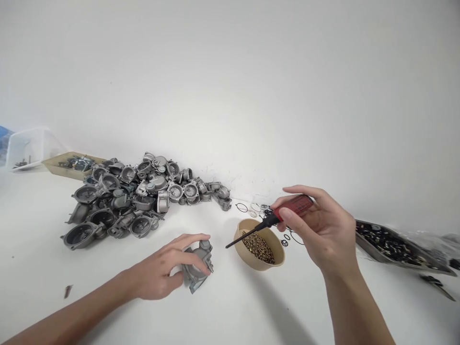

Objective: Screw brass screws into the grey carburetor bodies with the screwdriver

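Note:
My left hand [167,268] is closed around a grey cast-metal carburetor bowl [196,263] that rests on the white table. Its fingers reach over the top and far side of the part. In my right hand [323,230] is a screwdriver [293,208] with a red and black handle, gripped between thumb and fingers. The dark shaft slopes down to the left, its tip in the air between the metal part and a tan bowl [240,254]. Many small brass-coloured screws [258,247] fill that bowl, and the shaft passes above its rim.
A large heap of similar metal castings [143,191] covers the back left. Behind it stand a yellowish tray [57,165] and a clear plastic bin [32,143]. Black rings [241,207] lie behind the bowl. At right is a metal tray [373,247] of small dark parts.

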